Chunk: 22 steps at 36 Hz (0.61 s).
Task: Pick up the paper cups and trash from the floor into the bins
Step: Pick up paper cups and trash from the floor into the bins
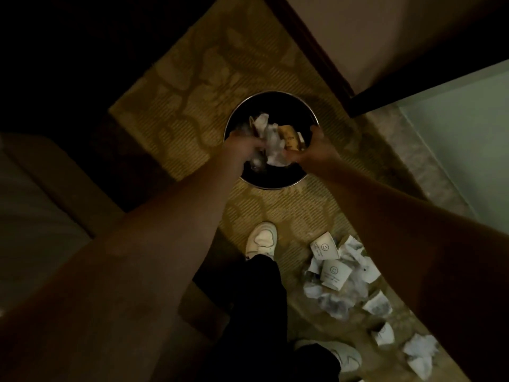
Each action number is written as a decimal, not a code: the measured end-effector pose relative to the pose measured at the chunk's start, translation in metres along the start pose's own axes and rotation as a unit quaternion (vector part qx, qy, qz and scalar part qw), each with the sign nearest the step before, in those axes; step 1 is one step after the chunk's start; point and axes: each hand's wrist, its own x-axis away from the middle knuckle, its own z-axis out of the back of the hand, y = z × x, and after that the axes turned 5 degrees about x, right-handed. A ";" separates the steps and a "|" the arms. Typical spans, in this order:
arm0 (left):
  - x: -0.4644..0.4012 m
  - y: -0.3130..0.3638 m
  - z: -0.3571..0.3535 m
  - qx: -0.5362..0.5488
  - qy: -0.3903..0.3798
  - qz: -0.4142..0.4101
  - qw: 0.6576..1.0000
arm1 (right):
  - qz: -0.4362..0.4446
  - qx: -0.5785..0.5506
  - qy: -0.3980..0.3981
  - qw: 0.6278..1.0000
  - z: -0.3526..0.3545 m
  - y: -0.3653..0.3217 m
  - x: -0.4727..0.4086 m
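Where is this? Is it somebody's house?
Probably a hotel room or a bedroom, though I can't be sure. There's patterned carpet, a small round bin on the floor, and what looks like a bed edge on the left.

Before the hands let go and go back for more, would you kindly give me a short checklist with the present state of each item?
1. Both hands over the bin: ok, the left hand and right hand are above its opening.
2. Crumpled paper between the hands is above the bin, not the carpet: ok.
3. Grip on the paper: cannot tell, the fingers are blurred and dim.
4. Room left in the bin: ok, paper inside sits below the rim.
5. Floor finished: not ok, paper cups and scraps remain on the carpet near the right arm.
6. Shoe clear of the trash: ok.
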 end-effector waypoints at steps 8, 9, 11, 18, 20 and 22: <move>0.074 0.024 0.010 -0.114 0.041 -0.031 0.992 | 0.064 0.126 0.011 0.990 0.009 0.000 0.031; 0.079 0.023 0.012 -0.118 0.044 -0.036 0.991 | 0.067 0.134 0.005 0.989 0.012 -0.001 0.036; 0.089 0.022 0.014 -0.142 0.044 -0.052 0.987 | 0.075 0.141 -0.003 0.987 0.019 -0.001 0.046; 0.155 0.023 0.002 -0.217 0.032 -0.096 0.971 | 0.088 0.123 -0.005 0.989 0.059 0.016 0.102; 0.179 0.026 -0.008 -0.233 0.027 -0.115 0.965 | 0.086 0.119 -0.001 0.989 0.073 0.027 0.125; 0.204 0.027 -0.022 -0.241 0.018 -0.128 0.962 | 0.082 0.112 0.008 0.990 0.086 0.043 0.149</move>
